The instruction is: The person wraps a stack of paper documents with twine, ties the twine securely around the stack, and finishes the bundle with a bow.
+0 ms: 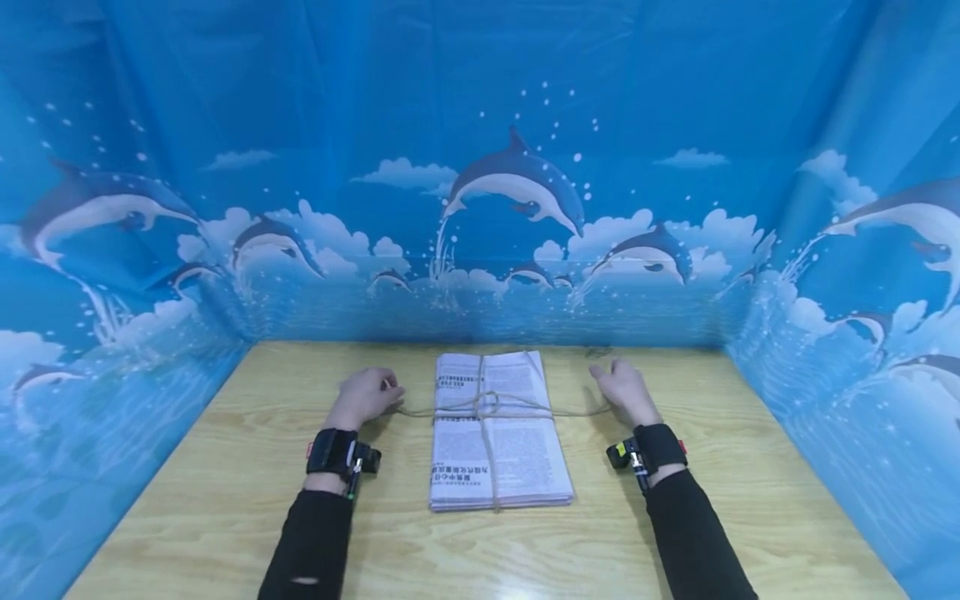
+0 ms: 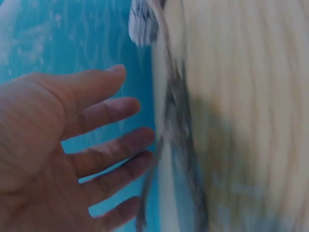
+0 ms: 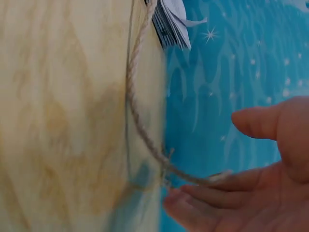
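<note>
A stack of folded newspapers (image 1: pixel 498 467) lies on the table, bound lengthwise and crosswise with beige twine (image 1: pixel 489 454). Near the middle of its top the twine crosses in a loop or knot. One twine end reaches left to my left hand (image 1: pixel 366 395); in the left wrist view that hand's fingers (image 2: pixel 108 152) are spread and the blurred twine (image 2: pixel 176 111) passes by their tips. The other twine end (image 3: pixel 140 123) curves onto the fingers of my right hand (image 1: pixel 624 390), whose thumb (image 3: pixel 258 122) stands apart from them in the right wrist view.
A light wood table (image 1: pixel 247 500) carries everything. A short scrap of twine (image 1: pixel 597 352) lies at its back edge, behind my right hand. Blue curtains (image 1: pixel 360 83) printed with dolphins rise behind the table and on both sides.
</note>
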The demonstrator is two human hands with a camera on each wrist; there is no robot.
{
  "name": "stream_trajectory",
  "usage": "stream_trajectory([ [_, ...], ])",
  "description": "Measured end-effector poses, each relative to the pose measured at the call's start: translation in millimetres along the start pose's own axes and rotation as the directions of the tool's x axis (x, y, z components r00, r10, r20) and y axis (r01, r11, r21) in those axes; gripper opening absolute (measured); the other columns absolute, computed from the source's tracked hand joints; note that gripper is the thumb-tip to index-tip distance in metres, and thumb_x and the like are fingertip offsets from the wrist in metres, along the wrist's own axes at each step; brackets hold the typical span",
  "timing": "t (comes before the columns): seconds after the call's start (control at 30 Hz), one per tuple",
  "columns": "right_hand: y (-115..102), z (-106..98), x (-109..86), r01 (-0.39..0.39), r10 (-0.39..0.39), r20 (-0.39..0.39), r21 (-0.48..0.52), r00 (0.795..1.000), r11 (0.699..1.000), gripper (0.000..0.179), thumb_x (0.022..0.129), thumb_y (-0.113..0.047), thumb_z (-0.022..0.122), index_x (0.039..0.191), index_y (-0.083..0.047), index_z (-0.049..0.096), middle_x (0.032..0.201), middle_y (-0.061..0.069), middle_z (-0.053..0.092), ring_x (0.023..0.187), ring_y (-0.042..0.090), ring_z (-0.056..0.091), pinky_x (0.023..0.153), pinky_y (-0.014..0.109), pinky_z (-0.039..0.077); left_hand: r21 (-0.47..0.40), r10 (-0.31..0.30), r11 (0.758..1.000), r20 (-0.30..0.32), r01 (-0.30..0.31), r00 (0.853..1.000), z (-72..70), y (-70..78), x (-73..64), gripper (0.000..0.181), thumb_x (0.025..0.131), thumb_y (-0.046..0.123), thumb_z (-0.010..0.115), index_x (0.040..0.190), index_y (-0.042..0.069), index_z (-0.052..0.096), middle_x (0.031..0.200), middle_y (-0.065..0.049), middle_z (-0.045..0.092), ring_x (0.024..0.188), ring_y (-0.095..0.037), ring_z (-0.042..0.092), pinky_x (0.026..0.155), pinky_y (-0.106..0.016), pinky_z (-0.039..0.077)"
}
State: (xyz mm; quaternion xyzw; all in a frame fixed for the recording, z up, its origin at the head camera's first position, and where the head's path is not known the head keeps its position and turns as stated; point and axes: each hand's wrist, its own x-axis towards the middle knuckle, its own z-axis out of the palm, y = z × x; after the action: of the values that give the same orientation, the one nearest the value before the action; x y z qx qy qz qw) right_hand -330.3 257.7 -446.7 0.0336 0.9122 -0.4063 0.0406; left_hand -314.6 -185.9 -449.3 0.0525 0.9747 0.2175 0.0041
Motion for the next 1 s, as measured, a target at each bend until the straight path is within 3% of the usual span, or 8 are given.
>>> stream_trajectory([
  [0.13,-8,5,1.8,0.119,-0.132,-0.087,-0.142,0.987,0.983,0.068,0.102,-0.034,0.046,0.139,0.022,0.032,0.148,0.041,0.026,0.138,0.053,0.028,0.114,0.059,0.023,-0.025,0.084,0.996,0.004,-0.084,0.996,7.3,23.1,3.5,0.017,0.095,0.026,0.065,0.100,0.010,0.069,0.084,-0.003,0.065,0.073,-0.018,0.057,0.068,-0.037,0.046],
  [0.27,-20,18,0.5,0.270,-0.304,-0.126,-0.237,0.944,0.933,0.051,0.099,-0.024,0.053,0.127,0.019,0.050,0.144,0.039,0.038,0.138,0.053,0.029,0.115,0.060,0.021,-0.065,0.168,0.984,0.000,-0.168,0.986,20.0,41.0,6.0,0.011,0.093,0.020,0.067,0.097,0.011,0.072,0.089,-0.001,0.068,0.079,-0.016,0.061,0.072,-0.036,0.050],
  [0.4,-41,42,-9.2,0.412,-0.420,-0.009,-0.184,0.907,0.893,0.039,0.097,-0.019,0.058,0.126,0.007,0.060,0.133,0.028,0.056,0.130,0.046,0.047,0.109,0.057,0.034,-0.102,0.255,0.962,0.014,-0.253,0.967,29.0,58.0,5.8,0.013,0.093,0.019,0.067,0.102,0.011,0.073,0.092,0.000,0.070,0.083,-0.014,0.063,0.076,-0.036,0.051],
  [0.53,-60,65,-17.7,0.491,-0.471,0.158,-0.118,0.868,0.863,0.036,0.097,-0.022,0.060,0.125,0.001,0.064,0.125,0.018,0.066,0.118,0.035,0.061,0.102,0.049,0.045,-0.136,0.337,0.935,0.053,-0.327,0.940,35.0,73.5,3.9,0.025,0.095,0.020,0.065,0.116,0.008,0.069,0.093,-0.002,0.070,0.085,-0.014,0.064,0.078,-0.035,0.052],
  [0.63,-67,77,-19.2,0.535,-0.507,0.196,-0.131,0.839,0.835,0.030,0.095,-0.018,0.062,0.120,0.000,0.067,0.111,0.014,0.072,0.102,0.028,0.069,0.091,0.042,0.053,-0.119,0.356,0.931,0.080,-0.346,0.931,39.1,80.2,1.9,0.024,0.096,0.020,0.063,0.117,0.009,0.069,0.092,-0.001,0.070,0.081,-0.012,0.063,0.074,-0.032,0.052],
  [0.77,-68,81,-17.6,0.532,-0.505,0.194,-0.133,0.841,0.836,0.019,0.094,-0.011,0.063,0.109,-0.004,0.073,0.098,0.007,0.074,0.084,0.018,0.068,0.077,0.034,0.053,-0.086,0.345,0.937,0.078,-0.339,0.935,42.0,82.4,0.3,0.016,0.097,0.020,0.061,0.106,0.012,0.073,0.090,0.001,0.069,0.078,-0.010,0.061,0.071,-0.030,0.050],
  [1.0,-65,73,-12.2,0.505,-0.486,0.192,-0.059,0.852,0.861,0.018,0.098,-0.018,0.060,0.101,-0.009,0.076,0.091,0.007,0.071,0.071,0.014,0.055,0.069,0.031,0.044,-0.154,0.329,0.932,-0.016,-0.328,0.944,39.7,76.0,1.4,0.019,0.102,0.020,0.052,0.093,0.011,0.067,0.078,0.001,0.061,0.068,-0.010,0.054,0.065,-0.030,0.046],
])
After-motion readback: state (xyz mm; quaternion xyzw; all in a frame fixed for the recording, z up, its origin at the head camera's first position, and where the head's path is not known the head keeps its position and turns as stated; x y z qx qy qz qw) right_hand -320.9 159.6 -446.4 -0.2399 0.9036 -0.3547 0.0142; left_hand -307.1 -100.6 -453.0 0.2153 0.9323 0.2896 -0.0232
